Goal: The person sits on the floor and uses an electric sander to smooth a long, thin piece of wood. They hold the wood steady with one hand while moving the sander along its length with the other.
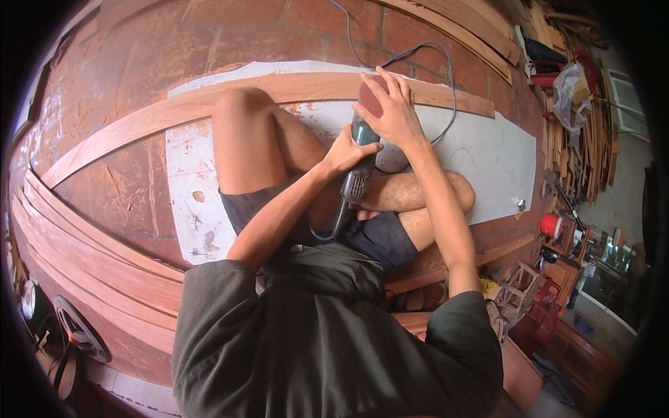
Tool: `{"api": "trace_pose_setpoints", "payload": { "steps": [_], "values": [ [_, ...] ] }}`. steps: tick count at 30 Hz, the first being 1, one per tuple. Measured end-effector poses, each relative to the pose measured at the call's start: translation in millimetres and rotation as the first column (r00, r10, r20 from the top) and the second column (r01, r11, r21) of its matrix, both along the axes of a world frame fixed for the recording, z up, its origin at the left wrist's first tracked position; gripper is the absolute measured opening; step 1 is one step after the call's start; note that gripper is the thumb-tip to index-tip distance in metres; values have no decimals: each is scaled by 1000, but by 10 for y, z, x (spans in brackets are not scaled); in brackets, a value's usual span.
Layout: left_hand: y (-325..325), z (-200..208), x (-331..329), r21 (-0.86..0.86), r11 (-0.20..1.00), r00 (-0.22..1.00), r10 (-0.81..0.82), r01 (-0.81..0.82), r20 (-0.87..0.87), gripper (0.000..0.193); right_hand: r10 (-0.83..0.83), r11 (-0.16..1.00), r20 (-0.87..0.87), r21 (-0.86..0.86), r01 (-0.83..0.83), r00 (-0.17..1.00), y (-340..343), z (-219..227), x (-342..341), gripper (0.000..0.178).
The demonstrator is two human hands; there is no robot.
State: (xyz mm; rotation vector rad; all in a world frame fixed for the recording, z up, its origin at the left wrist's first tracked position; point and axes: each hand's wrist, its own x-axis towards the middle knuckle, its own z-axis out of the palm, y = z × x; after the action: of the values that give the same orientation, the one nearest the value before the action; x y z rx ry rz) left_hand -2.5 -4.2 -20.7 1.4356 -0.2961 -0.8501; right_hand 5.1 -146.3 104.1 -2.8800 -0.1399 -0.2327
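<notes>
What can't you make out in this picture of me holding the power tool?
Dark-green-and-black handheld power tool, head view: your left hand hides its middle.
Round reddish sanding disc, head view: fingers of your right hand cover parts.
Long pale-brown wooden plank, head view: your left knee hides a stretch.
Thin dark-blue looped cord, head view: top edge cuts it off.
Small mixed items at far right, head view: too small, blurred.

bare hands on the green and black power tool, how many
2: the left hand grips the green and black power tool; the right hand touches its round reddish disc.
</notes>
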Motion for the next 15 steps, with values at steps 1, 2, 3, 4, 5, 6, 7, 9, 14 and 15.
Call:
{"api": "trace_pose_setpoints", "payload": {
  "steps": [1,2,3,4,5,6,7,9,14,15],
  "values": [
    [-4,42,-5,4,1000,1000,-11,11,-10,83,2,1000,3,-4,-2,1000,-24,-12,-13,69],
    [-1,20,-6,21,1000,1000,-5,6,-3,84,5,1000,4,-4,-5,1000,-15,-10,-1,69],
    [2,-3,-6,38,999,1000,0,0,4,84,8,1000,5,-4,-8,1000,-7,-9,9,69],
    [5,-26,-5,55,998,1000,6,-6,11,84,10,1000,6,-4,-10,1000,2,-8,19,68],
    [2,-22,-6,50,999,1000,4,-5,7,84,7,1000,7,1,-7,1000,-2,-13,15,68],
    [-1,-18,-5,46,999,1000,3,-3,4,84,4,1000,9,6,-4,1000,-4,-20,12,68],
    [-1,-14,-6,41,999,1000,1,-1,1,85,2,1000,10,11,-2,1000,-5,-27,9,67],
    [0,-12,-5,56,998,1000,0,-1,16,86,-6,1000,16,9,6,1000,4,-33,13,66],
    [34,96,4,51,999,1000,-8,9,-24,91,-41,999,18,13,41,999,37,-65,10,65],
    [47,128,13,46,999,999,-19,21,-46,93,-39,999,32,4,39,999,43,-73,9,64]
  ]
}}
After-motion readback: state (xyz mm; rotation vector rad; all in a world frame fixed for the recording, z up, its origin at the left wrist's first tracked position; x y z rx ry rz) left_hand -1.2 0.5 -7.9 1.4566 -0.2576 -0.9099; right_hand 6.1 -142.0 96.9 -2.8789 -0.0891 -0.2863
